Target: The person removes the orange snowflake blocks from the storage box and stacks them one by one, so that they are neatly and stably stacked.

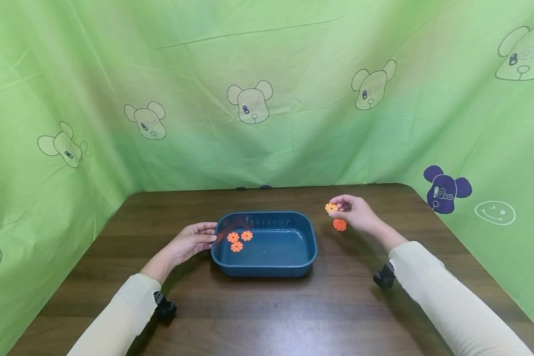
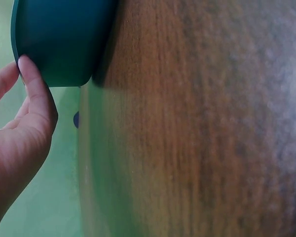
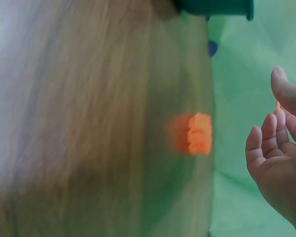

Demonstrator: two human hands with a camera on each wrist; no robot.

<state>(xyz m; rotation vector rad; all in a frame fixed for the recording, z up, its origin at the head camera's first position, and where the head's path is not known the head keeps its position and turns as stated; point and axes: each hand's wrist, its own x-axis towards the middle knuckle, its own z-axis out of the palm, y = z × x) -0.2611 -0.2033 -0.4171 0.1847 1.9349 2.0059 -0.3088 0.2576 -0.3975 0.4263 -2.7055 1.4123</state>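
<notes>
1. The right hand (image 1: 355, 213) has thumb and fingertips closed in a light pinch on one orange flower piece (image 1: 331, 207), which is above the table, to the right of the tub; in the right wrist view only a thin edge of it shows.
2. The step in hand looks to be carrying that single piece. Bringing it to the tub would call for a firm pinch, a sideways path to the left over the near rim, then a release above the floor.
3. Just below this hand, a small orange stack (image 1: 339, 225) sits on the table; the right wrist view suggests several pieces piled together, but I cannot tell how many.
4. The left hand (image 1: 191, 243) pinches the left end of the tub at its rim, seemingly to steady it.
5. The blue tub (image 1: 264, 271) stands upright on the table (image 1: 267, 316), between the hands. Inside, three orange flowers (image 1: 236, 246) lie grouped toward the left end; the rest of its floor is bare.
6. Beyond the table hangs a green cloth (image 1: 196, 158).
</notes>
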